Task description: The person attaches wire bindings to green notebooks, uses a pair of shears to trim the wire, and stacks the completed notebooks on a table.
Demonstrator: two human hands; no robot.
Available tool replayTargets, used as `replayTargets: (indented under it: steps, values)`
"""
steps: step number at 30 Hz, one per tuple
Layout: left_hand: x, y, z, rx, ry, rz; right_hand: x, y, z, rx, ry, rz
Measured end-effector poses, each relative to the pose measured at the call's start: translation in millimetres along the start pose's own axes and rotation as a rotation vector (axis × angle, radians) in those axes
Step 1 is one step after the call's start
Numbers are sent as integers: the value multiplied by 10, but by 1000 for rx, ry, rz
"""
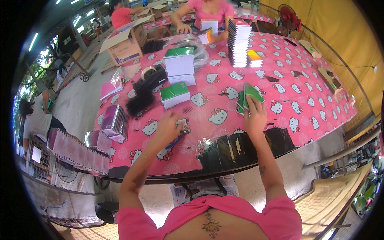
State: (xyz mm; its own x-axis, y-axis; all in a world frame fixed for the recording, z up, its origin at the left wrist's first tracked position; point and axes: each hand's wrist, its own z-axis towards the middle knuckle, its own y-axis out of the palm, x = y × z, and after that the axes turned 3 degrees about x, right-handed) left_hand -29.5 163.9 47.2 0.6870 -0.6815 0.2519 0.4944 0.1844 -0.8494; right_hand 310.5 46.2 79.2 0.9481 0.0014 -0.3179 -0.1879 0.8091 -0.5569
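Note:
At the right of the table, my right hand (256, 117) grips a small green spiral notebook (253, 94), its fingers over the cover. More green notebooks (241, 102) lie partly under it. My left hand (169, 126) is over the table at centre left, its fingers curled and blurred; I cannot tell whether anything is in them. Just beneath that hand is a blue-handled tool (177, 141), its kind unclear. Beyond the left hand sits a short pile of green notebooks (176, 98), with a taller green-topped pile (179, 67) behind.
A black tape dispenser (150, 80) and black coil bundles (140, 103) stand at left. Purple notebook stacks (114, 122) line the left edge. A tall notebook stack (239, 44) rises at the back, near a person in pink (210, 14) handling notebooks. The cover is torn along the front edge.

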Motion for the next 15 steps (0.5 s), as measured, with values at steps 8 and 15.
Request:
replayTargets:
  steps: [8,15]
  values:
    - [-643,235,660,183,112,167,436,466,-175,-334,44,-208]
    - [-73,-17,633,250,263,198,172,5,-199,-195,-42,150]
